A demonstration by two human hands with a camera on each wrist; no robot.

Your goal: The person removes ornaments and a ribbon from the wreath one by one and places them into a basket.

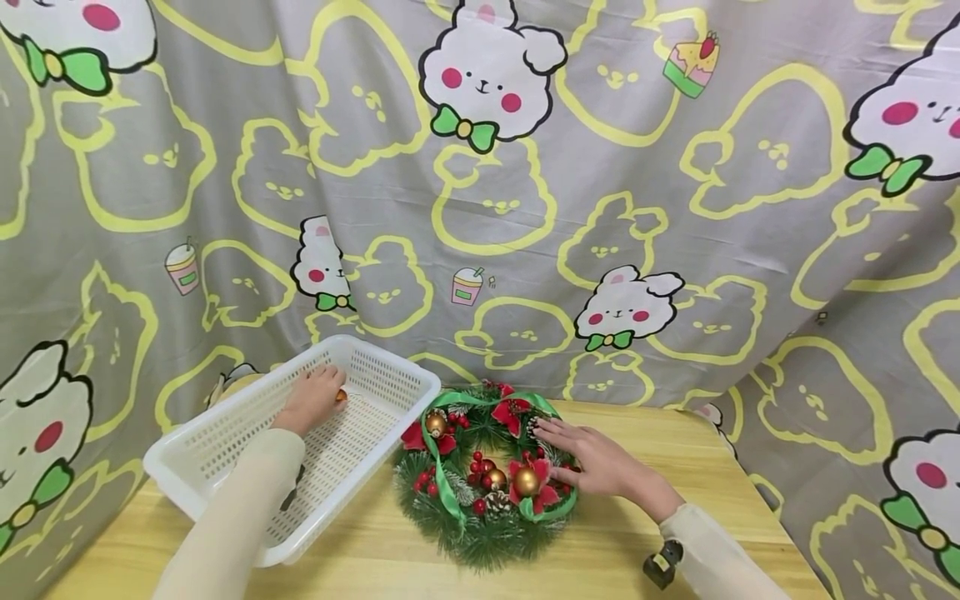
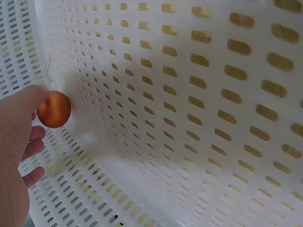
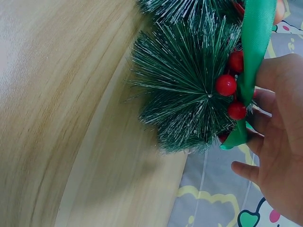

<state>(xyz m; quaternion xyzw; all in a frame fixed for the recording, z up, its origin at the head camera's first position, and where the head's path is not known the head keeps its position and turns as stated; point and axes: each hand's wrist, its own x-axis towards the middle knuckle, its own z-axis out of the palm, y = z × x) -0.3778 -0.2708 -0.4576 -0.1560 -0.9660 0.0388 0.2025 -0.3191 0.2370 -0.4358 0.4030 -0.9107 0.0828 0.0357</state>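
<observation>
Inside the white plastic basket (image 1: 375, 367), my left hand (image 1: 313, 398) is low near the far side. Its thumb and fingers pinch a shiny copper-gold Christmas ball (image 2: 54, 109), which is partly hidden by the hand in the head view. To the right of the basket lies a green Christmas wreath (image 1: 487, 546) with red berries, red flowers, gold balls, pinecones and a green ribbon (image 3: 255, 47). My right hand (image 1: 592, 458) rests on the wreath's right side with fingers extended. In the right wrist view, the fingertips are partly hidden behind the ribbon and berries.
The basket and wreath stand on a light wooden table (image 1: 637, 533). Behind and around the table hangs a grey curtain (image 1: 517, 225) printed with rabbits and yellow outlines. A small black device (image 1: 663, 564) is worn on the right wrist.
</observation>
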